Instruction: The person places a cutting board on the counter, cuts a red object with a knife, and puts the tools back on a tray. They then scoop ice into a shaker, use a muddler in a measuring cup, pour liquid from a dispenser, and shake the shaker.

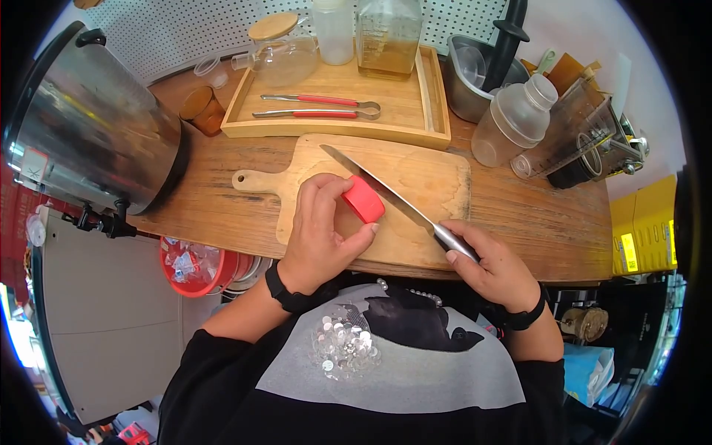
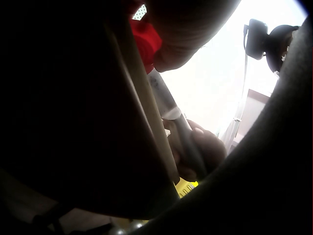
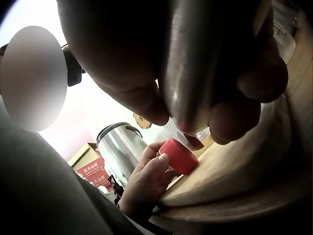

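L fingers [image 1: 323, 236] pinching red piece [image 1: 363, 199], R fingers [image 1: 495, 268] gripping knife [image 1: 400, 203]

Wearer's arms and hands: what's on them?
Black sleeves, ending near the elbows. A black band on each wrist: left, right. Left hand and right hand are bare: no gloves, no rings visible.
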`<state>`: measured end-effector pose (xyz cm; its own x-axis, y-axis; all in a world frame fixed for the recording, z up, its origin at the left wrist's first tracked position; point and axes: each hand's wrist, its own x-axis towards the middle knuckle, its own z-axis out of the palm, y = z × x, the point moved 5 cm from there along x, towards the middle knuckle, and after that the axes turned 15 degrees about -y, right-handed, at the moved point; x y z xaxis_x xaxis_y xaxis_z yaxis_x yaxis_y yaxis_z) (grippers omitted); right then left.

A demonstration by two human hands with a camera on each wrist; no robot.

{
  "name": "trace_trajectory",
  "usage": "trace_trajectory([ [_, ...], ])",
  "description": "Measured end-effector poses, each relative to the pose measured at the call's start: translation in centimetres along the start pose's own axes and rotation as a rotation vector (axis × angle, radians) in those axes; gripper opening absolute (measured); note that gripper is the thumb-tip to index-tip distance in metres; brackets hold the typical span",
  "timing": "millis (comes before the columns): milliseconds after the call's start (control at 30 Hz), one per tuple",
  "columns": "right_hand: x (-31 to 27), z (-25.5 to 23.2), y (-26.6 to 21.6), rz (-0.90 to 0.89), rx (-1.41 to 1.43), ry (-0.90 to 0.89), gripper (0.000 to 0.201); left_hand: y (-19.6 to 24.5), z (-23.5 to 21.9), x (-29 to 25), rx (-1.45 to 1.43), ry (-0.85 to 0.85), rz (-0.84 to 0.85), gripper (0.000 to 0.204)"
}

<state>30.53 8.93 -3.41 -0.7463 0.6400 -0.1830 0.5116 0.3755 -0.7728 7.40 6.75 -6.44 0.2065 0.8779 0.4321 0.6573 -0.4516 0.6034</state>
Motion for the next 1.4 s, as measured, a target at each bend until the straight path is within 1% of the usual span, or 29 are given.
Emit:
trace_trajectory([
  [67, 0.1, -0.1, 0.1, -0.003, 0.024, 0.014, 0.035, 0.0, 0.0, 0.0, -0.003, 0.002, 0.002, 0.059],
  [167, 0.3, 0.2, 0.4, 0.003, -0.024, -0.038, 0.035, -0.2, 0.1, -0.1, -0.010, 0.006, -0.022, 0.061],
  [233, 0.2, 0.0, 0.1, -0.026, 0.002, 0.023, 0.035, -0.2, 0.1, -0.1, -0.012, 0.001, -0.023, 0.061],
  [267, 0.2, 0.0, 0.1, -0.025, 0.003, 0.021, 0.035, -0.2, 0.0, -0.1, -0.013, 0.000, -0.026, 0.061],
  [333, 0.3, -0.1, 0.0, -0.008, -0.022, -0.001, 0.035, 0.0, 0.0, 0.0, 0.006, -0.005, 0.006, 0.059],
  [467, 0.4, 0.1, 0.2, 0.009, -0.039, -0.036, 0.035, 0.1, -0.1, 0.0, 0.015, 0.000, 0.017, 0.059],
  [533, 0.3, -0.1, 0.2, -0.036, 0.006, 0.036, 0.035, 0.1, -0.1, 0.0, 0.008, -0.012, 0.006, 0.059],
  [567, 0.4, -0.1, 0.2, -0.037, 0.006, 0.035, 0.035, 0.1, -0.1, 0.0, 0.008, -0.011, 0.005, 0.059],
  [633, 0.4, -0.1, 0.4, 0.013, -0.042, -0.025, 0.035, 0.1, 0.0, 0.0, 0.013, -0.011, 0.006, 0.059],
  [767, 0.3, -0.2, 0.3, -0.009, -0.025, -0.006, 0.035, 0.2, -0.1, 0.0, 0.014, -0.006, 0.006, 0.059],
  [867, 0.4, -0.5, 0.3, -0.004, -0.003, 0.043, 0.035, 0.2, -0.1, 0.0, 0.011, -0.010, 0.006, 0.058],
  [933, 0.6, -0.5, 0.5, 0.027, -0.047, -0.020, 0.035, 0.2, 0.0, 0.0, -0.015, -0.012, -0.002, 0.057],
  [1067, 0.6, -0.9, 0.4, 0.004, -0.057, -0.019, 0.035, -0.3, -1.2, 0.5, -0.086, -0.037, 0.002, 0.054],
  [1133, 0.5, -1.0, 0.7, -0.049, -0.118, 0.003, 0.035, -1.1, -3.3, 1.5, -0.126, -0.081, -0.028, 0.055],
  [1200, 0.6, -1.2, 0.6, -0.050, -0.142, 0.012, 0.035, -0.8, -6.7, 4.4, -0.106, 0.055, 0.025, 0.050],
  [1267, 0.7, -1.2, 0.6, -0.054, -0.166, 0.016, 0.036, -1.5, -8.5, 8.3, -0.020, 0.030, 0.008, 0.050],
  [1333, 0.8, -1.1, 0.5, -0.078, -0.254, -0.004, 0.037, -3.8, -7.7, 12.2, -0.022, -0.090, -0.100, 0.049],
  [1400, 0.7, -1.0, 0.0, -0.066, -0.278, 0.001, 0.037, -6.0, -5.7, 15.8, -0.007, -0.245, -0.192, 0.047],
])
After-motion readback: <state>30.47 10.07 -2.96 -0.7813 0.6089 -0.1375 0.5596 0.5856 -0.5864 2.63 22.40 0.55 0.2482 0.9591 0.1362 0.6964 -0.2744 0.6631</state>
